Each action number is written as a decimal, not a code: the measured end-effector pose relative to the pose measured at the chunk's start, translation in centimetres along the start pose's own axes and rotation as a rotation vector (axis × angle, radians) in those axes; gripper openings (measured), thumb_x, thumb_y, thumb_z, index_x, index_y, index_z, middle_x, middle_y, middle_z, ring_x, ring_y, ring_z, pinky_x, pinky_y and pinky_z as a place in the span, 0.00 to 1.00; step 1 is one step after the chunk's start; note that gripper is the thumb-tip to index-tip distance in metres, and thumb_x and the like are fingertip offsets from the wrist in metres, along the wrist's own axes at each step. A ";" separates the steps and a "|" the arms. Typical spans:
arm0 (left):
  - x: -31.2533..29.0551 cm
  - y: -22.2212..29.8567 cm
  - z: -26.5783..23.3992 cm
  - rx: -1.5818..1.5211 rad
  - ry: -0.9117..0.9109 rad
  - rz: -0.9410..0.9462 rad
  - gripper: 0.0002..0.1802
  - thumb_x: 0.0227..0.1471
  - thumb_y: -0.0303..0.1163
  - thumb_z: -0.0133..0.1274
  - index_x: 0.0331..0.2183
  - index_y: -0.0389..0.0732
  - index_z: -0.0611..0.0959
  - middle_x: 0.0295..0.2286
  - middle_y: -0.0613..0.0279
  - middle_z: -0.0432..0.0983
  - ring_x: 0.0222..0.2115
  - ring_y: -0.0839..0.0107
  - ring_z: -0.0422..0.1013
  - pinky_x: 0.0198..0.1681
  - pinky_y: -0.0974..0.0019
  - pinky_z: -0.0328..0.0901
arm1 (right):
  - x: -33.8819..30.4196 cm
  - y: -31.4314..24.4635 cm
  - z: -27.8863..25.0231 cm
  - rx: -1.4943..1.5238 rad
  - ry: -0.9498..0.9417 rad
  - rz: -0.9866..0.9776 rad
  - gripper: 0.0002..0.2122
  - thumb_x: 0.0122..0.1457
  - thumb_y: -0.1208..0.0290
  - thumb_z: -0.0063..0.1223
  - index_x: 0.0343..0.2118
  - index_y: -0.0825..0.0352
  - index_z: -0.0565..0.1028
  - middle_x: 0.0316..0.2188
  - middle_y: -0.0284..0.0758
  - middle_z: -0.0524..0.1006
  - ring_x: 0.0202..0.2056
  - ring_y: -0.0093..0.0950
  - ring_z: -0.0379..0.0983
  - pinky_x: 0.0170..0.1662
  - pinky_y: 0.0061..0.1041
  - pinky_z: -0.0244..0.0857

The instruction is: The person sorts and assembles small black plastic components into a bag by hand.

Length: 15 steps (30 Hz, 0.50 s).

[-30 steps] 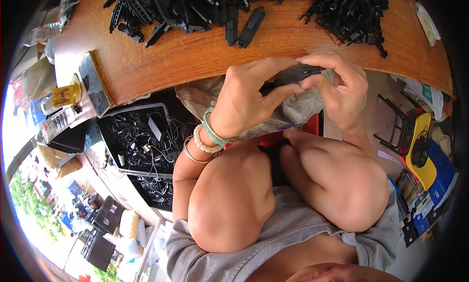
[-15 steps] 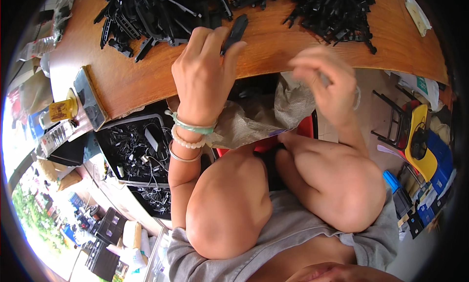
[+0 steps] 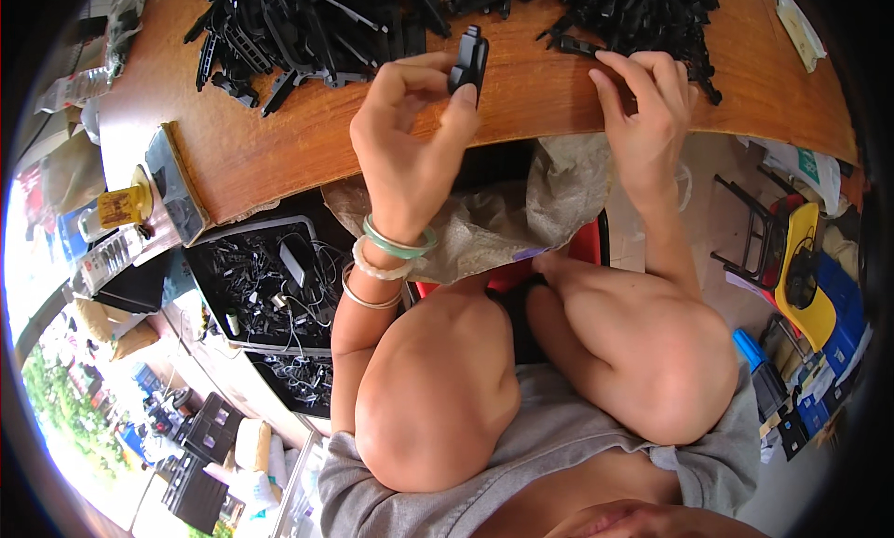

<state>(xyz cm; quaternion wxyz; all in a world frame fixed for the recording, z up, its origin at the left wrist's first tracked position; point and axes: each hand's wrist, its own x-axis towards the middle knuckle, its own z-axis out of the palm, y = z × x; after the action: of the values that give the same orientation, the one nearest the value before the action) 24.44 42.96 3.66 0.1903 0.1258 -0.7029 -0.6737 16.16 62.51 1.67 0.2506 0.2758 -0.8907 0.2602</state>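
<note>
Between the thumb and fingers of my left hand (image 3: 410, 133) is a narrow black plastic part (image 3: 469, 61), held tilted up above the wooden table. My right hand (image 3: 649, 114) is over the table's front edge, thumb and index finger apart. Its index fingertip is at the end of a small black plastic piece (image 3: 575, 45) beside the right pile of black plastic parts (image 3: 643, 21); I cannot tell if they touch. A larger pile of black plastic parts (image 3: 307, 35) lies beyond my left hand.
A woven sack (image 3: 475, 231) hangs below the table (image 3: 270, 156) edge, above my knees. Black trays (image 3: 251, 286) of small parts and cables stand at left. A yellow chair (image 3: 808, 296) is on the right. A yellow-labelled tape roll (image 3: 121, 205) sits left.
My right hand has moved forward to the right pile, up from above the sack. My left hand has shifted slightly right, still with the black part, which is now turned more upright.
</note>
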 end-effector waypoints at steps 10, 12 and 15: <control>0.8 0.1 -1.4 -0.703 -0.170 -0.407 0.08 0.57 0.26 0.46 0.39 0.32 0.71 0.32 0.50 0.75 0.27 0.67 0.74 0.28 0.68 0.71 | 0.0 -0.7 -0.1 0.021 -0.092 -0.023 0.12 0.45 0.73 0.64 0.35 0.59 0.78 0.28 0.27 0.69 0.33 0.27 0.66 0.36 0.29 0.54; 0.6 0.3 -1.2 -0.718 -0.172 -0.423 0.10 0.58 0.27 0.45 0.40 0.31 0.71 0.32 0.51 0.75 0.27 0.67 0.74 0.28 0.68 0.71 | -0.2 -0.9 -0.1 0.027 -0.091 0.021 0.11 0.45 0.73 0.64 0.34 0.60 0.78 0.29 0.27 0.69 0.33 0.28 0.66 0.36 0.29 0.54; 0.3 0.2 -0.7 -0.601 -0.160 -0.382 0.11 0.59 0.27 0.43 0.41 0.30 0.72 0.32 0.52 0.75 0.28 0.67 0.74 0.31 0.67 0.71 | -0.3 -0.6 0.0 -0.055 -0.042 -0.002 0.11 0.45 0.73 0.64 0.34 0.60 0.78 0.29 0.27 0.69 0.34 0.28 0.66 0.36 0.29 0.54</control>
<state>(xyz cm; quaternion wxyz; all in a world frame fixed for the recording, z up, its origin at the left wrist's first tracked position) 24.47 42.18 3.89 0.0338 0.1402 -0.4502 -0.8812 16.73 62.21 1.66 0.2393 0.2752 -0.9024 0.2295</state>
